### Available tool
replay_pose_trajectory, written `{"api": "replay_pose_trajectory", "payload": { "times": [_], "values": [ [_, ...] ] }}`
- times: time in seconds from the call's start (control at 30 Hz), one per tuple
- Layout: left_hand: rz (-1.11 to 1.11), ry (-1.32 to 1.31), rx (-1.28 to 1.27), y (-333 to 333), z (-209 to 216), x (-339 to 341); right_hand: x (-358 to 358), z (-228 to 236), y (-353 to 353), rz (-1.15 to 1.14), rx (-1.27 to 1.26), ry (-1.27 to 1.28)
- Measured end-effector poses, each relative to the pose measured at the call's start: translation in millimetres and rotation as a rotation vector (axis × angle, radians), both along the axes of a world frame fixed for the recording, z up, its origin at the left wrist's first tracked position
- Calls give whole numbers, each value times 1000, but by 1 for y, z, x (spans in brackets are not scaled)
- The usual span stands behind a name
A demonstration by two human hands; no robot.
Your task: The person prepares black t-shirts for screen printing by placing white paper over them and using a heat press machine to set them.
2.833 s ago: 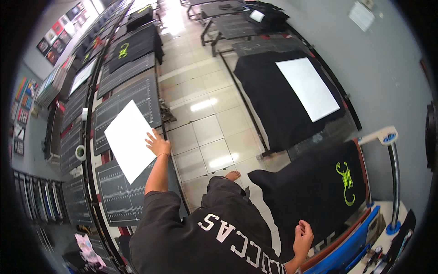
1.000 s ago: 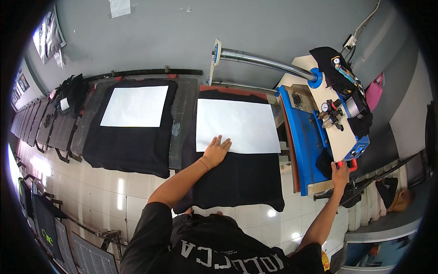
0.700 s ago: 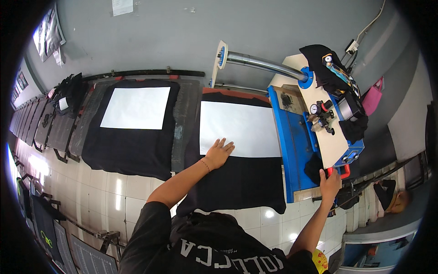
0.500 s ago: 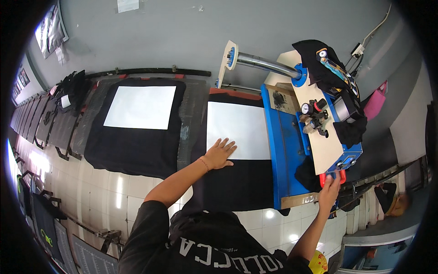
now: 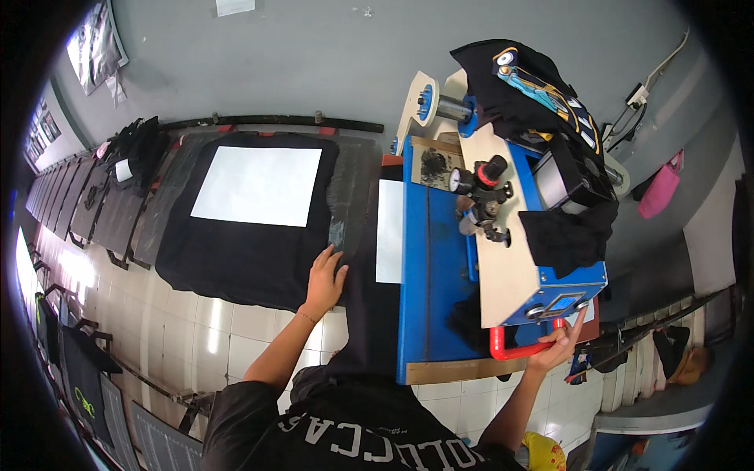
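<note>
My right hand [image 5: 554, 352] is at the red handle [image 5: 510, 352] of a blue heat press [image 5: 432, 314], fingers wrapped about its end. Its index finger stretches up to a knob or button [image 5: 582, 305] beside the small screen on the control box [image 5: 559, 304]. My left hand [image 5: 323, 281], fingers apart, touches the edge of a flat board by a black shirt [image 5: 228, 251] with a white sheet [image 5: 259, 184] on it. A second white sheet [image 5: 389, 231] lies on another black cloth [image 5: 369, 314]; the press hides most of that sheet.
A pressure regulator with a gauge [image 5: 479, 188] stands on the press. Printed black cloth [image 5: 542, 94] is draped over its back, near a pink bag [image 5: 661, 188] on the wall. More boards [image 5: 78, 200] run off to the left. Another person [image 5: 683, 357] is at the far right.
The press has slid left over the second white sheet. My left hand has left that sheet and moved left. My right index finger now reaches up to the control box.
</note>
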State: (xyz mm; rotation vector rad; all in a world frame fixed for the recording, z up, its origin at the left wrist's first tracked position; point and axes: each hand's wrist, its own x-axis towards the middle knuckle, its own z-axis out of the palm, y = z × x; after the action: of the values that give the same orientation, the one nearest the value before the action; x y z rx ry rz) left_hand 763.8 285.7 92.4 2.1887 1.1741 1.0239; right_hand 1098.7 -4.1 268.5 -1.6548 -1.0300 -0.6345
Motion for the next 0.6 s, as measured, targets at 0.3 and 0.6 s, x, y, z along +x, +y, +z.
{"api": "replay_pose_trajectory", "payload": {
  "times": [0.3,0.6],
  "values": [
    [162,7,-178,-70,-17,-32,-10,11,-13,24,-58,131],
    [273,19,-202,-136,-24,-141,-31,28,-18,-9,-112,261]
  ]
}}
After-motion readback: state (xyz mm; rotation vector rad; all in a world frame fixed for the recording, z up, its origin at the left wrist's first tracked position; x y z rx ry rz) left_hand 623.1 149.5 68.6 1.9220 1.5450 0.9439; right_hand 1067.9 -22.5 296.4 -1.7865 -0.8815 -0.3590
